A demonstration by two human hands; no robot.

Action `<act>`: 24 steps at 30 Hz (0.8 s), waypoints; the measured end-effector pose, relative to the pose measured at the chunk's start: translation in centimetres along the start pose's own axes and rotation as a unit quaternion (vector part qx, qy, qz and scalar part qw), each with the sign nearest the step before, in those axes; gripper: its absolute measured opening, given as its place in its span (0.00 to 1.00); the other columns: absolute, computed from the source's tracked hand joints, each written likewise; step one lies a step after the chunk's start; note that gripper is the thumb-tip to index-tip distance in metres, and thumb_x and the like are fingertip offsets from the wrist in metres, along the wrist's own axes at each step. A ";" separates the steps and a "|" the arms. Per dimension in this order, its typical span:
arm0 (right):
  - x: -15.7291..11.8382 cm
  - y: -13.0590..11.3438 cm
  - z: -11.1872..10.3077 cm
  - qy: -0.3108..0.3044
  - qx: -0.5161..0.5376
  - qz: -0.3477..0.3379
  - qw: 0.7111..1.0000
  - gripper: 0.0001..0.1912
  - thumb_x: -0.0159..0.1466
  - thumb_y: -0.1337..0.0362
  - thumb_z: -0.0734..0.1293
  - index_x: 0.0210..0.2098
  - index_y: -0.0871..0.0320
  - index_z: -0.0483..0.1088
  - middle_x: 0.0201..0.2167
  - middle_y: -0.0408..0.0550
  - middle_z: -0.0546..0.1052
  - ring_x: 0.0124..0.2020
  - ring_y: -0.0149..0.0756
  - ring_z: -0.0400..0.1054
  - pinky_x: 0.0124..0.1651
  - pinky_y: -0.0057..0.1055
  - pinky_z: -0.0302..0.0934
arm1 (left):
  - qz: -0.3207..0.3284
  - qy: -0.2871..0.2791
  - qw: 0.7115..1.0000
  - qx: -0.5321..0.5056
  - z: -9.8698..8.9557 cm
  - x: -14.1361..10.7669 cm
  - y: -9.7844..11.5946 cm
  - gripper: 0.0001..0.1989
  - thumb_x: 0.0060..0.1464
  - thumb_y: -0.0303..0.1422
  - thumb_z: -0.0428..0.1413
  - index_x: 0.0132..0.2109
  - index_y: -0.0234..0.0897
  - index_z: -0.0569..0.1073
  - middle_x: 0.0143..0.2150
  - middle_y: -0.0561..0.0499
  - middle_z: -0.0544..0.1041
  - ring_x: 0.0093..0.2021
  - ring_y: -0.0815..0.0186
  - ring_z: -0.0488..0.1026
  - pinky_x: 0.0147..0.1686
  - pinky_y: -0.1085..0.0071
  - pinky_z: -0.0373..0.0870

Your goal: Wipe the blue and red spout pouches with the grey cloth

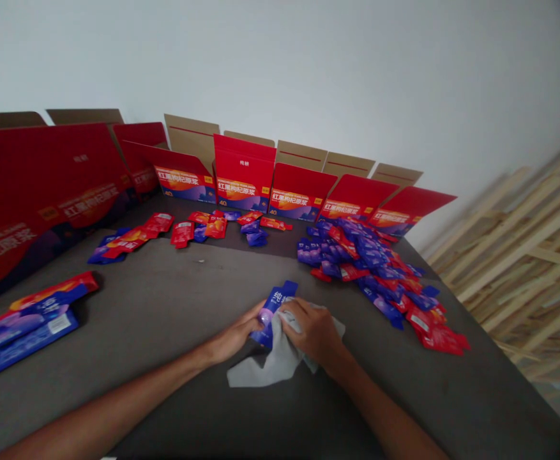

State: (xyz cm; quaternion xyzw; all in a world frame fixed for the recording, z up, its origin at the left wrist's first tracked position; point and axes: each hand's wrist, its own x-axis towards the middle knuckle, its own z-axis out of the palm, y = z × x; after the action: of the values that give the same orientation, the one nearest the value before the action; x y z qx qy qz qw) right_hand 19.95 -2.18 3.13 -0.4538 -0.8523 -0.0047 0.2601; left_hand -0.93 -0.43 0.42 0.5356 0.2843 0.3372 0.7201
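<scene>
Near the middle of the grey table (131,319), my left hand (234,335) grips the lower end of a blue sachet (274,308) with white lettering. My right hand (311,329) presses a crumpled grey cloth (270,365) against the sachet, over its middle part. The cloth hangs below both hands and rests on the tabletop. Part of the sachet is hidden behind my fingers and the cloth.
A heap of blue and red sachets (361,268) lies to the right. Smaller groups of sachets (184,231) lie ahead. Open red cartons (246,172) line the far edge, flat blue cartons (25,332) lie left, and wooden slats (514,255) stand beyond the right edge.
</scene>
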 end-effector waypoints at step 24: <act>0.1 0.0 -0.5 0.055 -0.002 0.050 0.997 0.07 0.67 0.65 0.64 0.44 0.54 0.70 0.40 0.48 0.77 0.36 0.36 0.74 0.37 0.28 0.64 | 0.021 -0.057 0.984 0.167 1.2 -0.9 2.5 0.42 0.45 0.24 0.49 0.70 0.46 0.56 0.70 0.55 0.59 0.70 0.51 0.47 0.68 0.56 0.39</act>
State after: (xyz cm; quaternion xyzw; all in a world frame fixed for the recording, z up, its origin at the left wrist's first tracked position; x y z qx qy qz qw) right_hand 20.12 -2.23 3.56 -0.4955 -0.8129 -0.0184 0.3056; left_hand -1.03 -1.35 3.17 0.6729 0.2838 0.2692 0.6279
